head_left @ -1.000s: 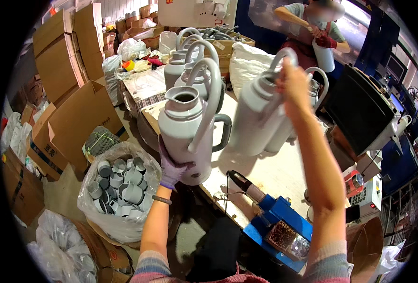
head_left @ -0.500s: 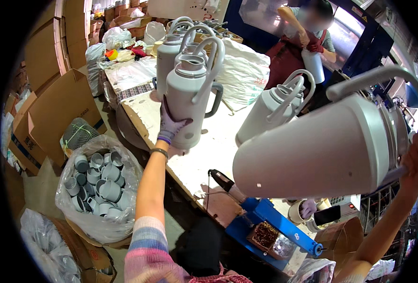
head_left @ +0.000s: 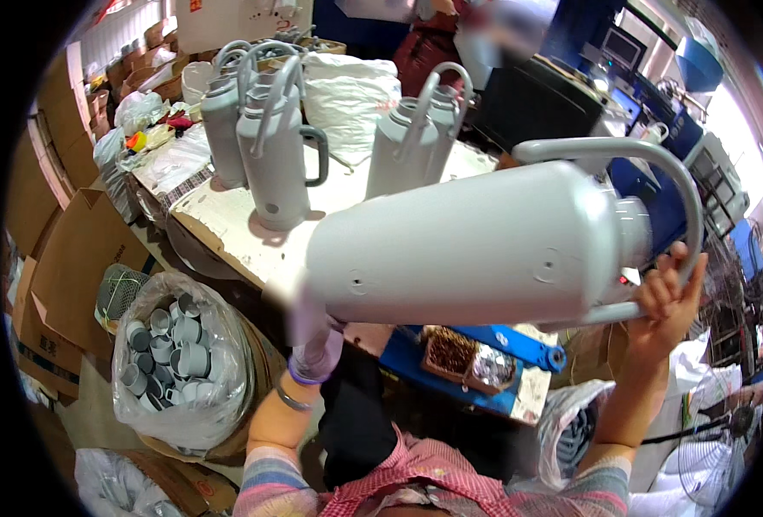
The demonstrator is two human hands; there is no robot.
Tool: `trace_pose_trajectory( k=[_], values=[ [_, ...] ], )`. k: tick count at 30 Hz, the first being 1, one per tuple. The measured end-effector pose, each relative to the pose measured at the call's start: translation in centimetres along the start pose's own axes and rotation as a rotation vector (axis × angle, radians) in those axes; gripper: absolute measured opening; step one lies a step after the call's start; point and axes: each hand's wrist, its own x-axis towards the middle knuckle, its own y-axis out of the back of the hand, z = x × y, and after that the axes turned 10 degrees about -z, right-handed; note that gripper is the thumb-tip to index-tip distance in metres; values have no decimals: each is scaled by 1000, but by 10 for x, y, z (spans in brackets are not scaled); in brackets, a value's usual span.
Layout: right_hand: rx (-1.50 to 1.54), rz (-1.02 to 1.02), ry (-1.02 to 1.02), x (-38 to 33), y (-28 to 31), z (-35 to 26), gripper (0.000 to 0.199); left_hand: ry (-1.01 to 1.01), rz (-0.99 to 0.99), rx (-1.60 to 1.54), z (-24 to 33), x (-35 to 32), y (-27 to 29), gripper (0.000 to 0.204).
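- Head view: large grey flask body (head_left: 476, 246) held sideways in the air, close under the camera, above the tabletop (head_left: 226, 215) edge.
- Right hand (head_left: 670, 297): grip closed around the flask's lower handle bar, arm raised from the lower right.
- Left hand (head_left: 313, 345): gloved, blurred, up against the flask's base end; whether its grip is closed cannot be told.
- Progress, as a judgement: several finished-looking grey flasks (head_left: 274, 151) stand upright on the tabletop; this one is mid-handling, not yet set down.
- Clear bag of grey cups (head_left: 175, 353) sits on the floor at lower left, well apart.
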Motion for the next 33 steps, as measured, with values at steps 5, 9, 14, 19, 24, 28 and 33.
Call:
trace_pose_trajectory(
  k=[5, 9, 14, 19, 24, 28, 33],
  values=[
    [-1058, 142, 211, -84, 17, -5, 80, 190, -40, -320, 66, -35, -11, 49],
    [-1176, 144, -137, -177, -36, -7, 95, 591, -349, -506, 131, -63, -18, 36],
    [-1138, 679, -317, -327, -1, -52, 59, 744, -983, -492, 137, -29, -64, 26],
    [-1525, 911, -224, -479, 52, -51, 43, 97, -1097, 525, 5, -45, -181, 48],
    [-1630, 1227, -141, -503, 60, -52, 42, 92, -1052, 501, -7, -42, -232, 48],
    [-1635, 1298, -134, -511, 64, -52, 41, 250, -934, 359, -2, -57, -227, 19],
    [-1626, 1316, -143, -508, 76, -47, 40, 163, -718, 329, -3, -60, -214, 21]
  ],
)
